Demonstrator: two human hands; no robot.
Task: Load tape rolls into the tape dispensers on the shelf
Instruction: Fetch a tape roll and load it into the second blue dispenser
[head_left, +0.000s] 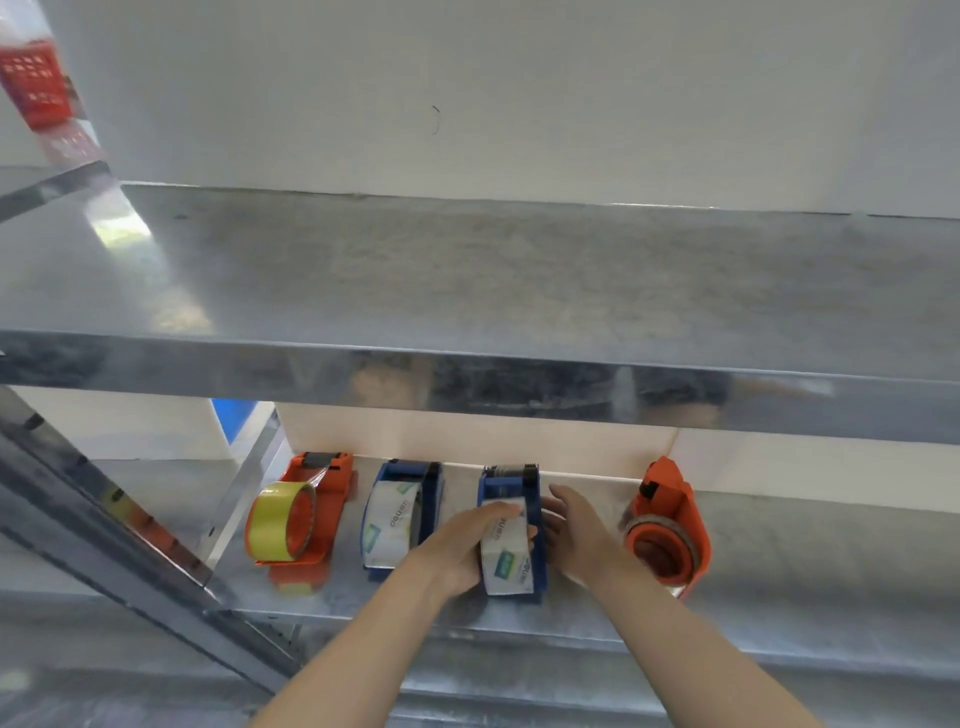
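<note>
Several tape dispensers stand in a row on the lower metal shelf (779, 551). At the left is an orange dispenser (332, 486) with a yellow tape roll (280, 522). Beside it a blue dispenser (428, 493) carries a white printed roll (387, 525). A second blue dispenser (511, 486) holds a white printed roll (506, 564). My left hand (462, 551) grips that roll from the left, fingers over its top. My right hand (576, 530) touches the right side of this dispenser, fingers relaxed. An orange dispenser (670, 525) with a clear roll stands at the right.
An upper metal shelf (467, 291) overhangs the row, its front lip just above the dispensers. A slanted steel upright (104, 530) runs down the left. A red basket (36, 88) sits far at the top left. A white wall is behind.
</note>
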